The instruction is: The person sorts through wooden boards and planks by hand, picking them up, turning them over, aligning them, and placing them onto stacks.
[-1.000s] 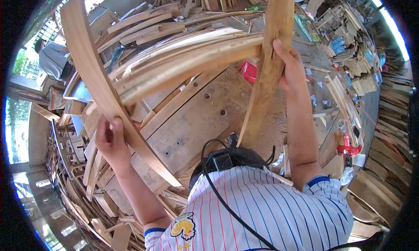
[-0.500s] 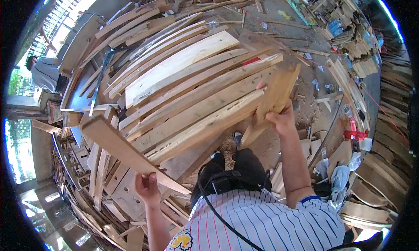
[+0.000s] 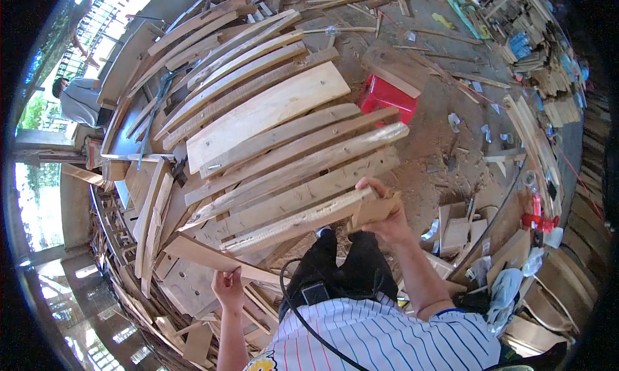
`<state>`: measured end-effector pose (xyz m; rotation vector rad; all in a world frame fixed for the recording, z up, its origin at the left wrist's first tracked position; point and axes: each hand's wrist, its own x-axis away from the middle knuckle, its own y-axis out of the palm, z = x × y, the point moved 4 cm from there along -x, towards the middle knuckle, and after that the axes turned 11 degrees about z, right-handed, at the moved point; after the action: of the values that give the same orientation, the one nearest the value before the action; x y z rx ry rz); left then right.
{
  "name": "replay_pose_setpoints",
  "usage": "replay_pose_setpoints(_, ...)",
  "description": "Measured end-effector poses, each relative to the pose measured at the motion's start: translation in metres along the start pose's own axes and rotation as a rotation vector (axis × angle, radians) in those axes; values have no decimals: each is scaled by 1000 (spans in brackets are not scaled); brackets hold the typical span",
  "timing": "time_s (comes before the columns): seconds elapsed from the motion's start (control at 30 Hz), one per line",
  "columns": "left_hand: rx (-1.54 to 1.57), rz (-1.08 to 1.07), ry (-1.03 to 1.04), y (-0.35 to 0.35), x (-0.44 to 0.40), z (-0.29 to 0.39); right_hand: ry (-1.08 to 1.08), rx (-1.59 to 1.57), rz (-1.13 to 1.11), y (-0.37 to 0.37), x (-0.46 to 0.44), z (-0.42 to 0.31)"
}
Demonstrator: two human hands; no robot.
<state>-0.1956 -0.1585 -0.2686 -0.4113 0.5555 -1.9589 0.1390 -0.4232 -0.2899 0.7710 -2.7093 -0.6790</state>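
A long, rough-edged wooden beam (image 3: 303,221) spans the space between my hands, in front of my legs. My left hand (image 3: 229,287) pinches the lower edge of a flat wooden board (image 3: 209,255) at the beam's left end. At the other end, my right hand (image 3: 389,221) is wrapped round a short wooden piece (image 3: 373,211), its fingers reaching over the beam's tip. Whether the beam and the two end pieces are joined, I cannot tell. Just beyond lie several long planks side by side, among them a wide pale board (image 3: 267,116).
A red plastic stool (image 3: 388,100) stands past the planks' right ends. Wood scraps and sawdust litter the floor (image 3: 445,151). Stacked timber (image 3: 548,87) is at the right. Another person (image 3: 78,100) is at the far left. A black cable (image 3: 316,329) hangs across my shirt.
The right end piece has tipped from upright to nearly edge-on and come lower and nearer to me. The left board has swung flatter. The red stool is now largely uncovered.
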Motion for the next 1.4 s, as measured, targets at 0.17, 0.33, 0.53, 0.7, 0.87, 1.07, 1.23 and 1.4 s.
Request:
replay_pose_setpoints(0.17, 64, 13, -29, 0, -12, -28, 34, -6, -104, -22, -3, 31)
replay_pose_setpoints(0.33, -114, 2, -49, 21, -19, -16, 1, -124, -216, -54, -17, 57)
replay_pose_setpoints(0.53, -235, -20, -57, 20, -35, -14, 67, -50, -351, -72, -18, 60)
replay_pose_setpoints(0.7, -250, 0, -133, 25, -41, -15, 126, -56, -100, -124, 1, 19)
replay_pose_setpoints(0.87, -162, 78, -57, -1, -37, 0, -131, 203, 88, -140, 8, -67)
replay_pose_setpoints(1.07, -184, 247, 322, -75, -39, 108, -472, 1154, -220, 17, -58, -191)
replay_pose_setpoints(1.23, 29, 449, 739, -129, -35, 279, -615, 1000, -631, 200, -64, -233)
replay_pose_setpoints(1.4, 110, 617, 579, -185, -16, 343, -547, 873, -800, 319, -60, -236)
